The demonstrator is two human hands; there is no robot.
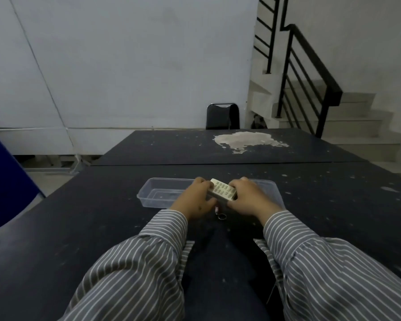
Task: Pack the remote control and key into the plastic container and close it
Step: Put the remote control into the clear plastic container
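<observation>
A white remote control (222,190) with rows of buttons is held between my left hand (196,198) and my right hand (248,197), tilted and lifted just above the dark table. A clear plastic container (159,193) lies open on the table behind and to the left of my hands. What looks like its clear lid (270,188) lies to the right, partly hidden by my right hand. A key on a small ring (220,213) rests on the table just in front of the remote, between my wrists.
The dark table (102,228) is speckled with pale spots, and a second table beyond carries a large worn patch (245,139). A black chair (222,115) stands at the far end, a blue chair (7,181) at the left, and stairs with a black railing (315,89) at the right.
</observation>
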